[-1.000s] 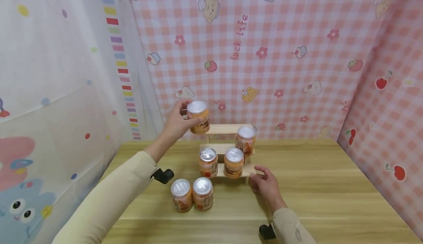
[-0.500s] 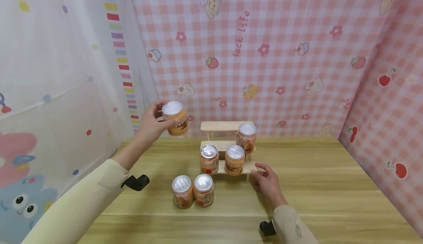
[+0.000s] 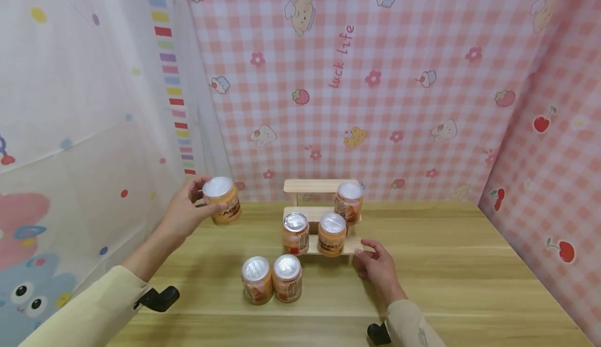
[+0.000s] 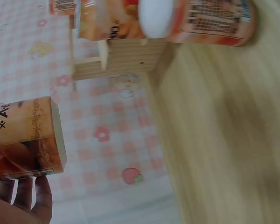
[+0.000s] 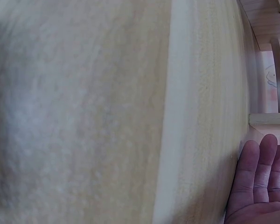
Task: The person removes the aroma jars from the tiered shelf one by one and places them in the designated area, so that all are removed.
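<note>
My left hand (image 3: 188, 208) grips an orange-labelled can (image 3: 225, 208) with a silver lid, holding it in the air left of a small wooden step shelf (image 3: 307, 186). In the left wrist view, fingers (image 4: 43, 196) lie against the can's side. My right hand (image 3: 380, 268) is at the right end of the shelf's lowest step, thumb and forefinger touching its corner. The right wrist view shows straight fingers (image 5: 266, 168) by the step; the thumb is hidden there. Two similar cans (image 3: 296, 235) (image 3: 332, 237) stand on the lowest step. Another can (image 3: 349, 203) is on the middle step's right.
Two more cans (image 3: 257, 280) (image 3: 288, 279) stand side by side on the wooden table (image 3: 446, 274), in front of the shelf at left. A pink checked cloth (image 3: 413, 107) hangs behind the table. White spotted cloth (image 3: 94, 143) hangs along the left side.
My left hand has carried its can leftward away from the shelf's top step, and lower in the last half second. The right hand and the standing cans have stayed in place.
</note>
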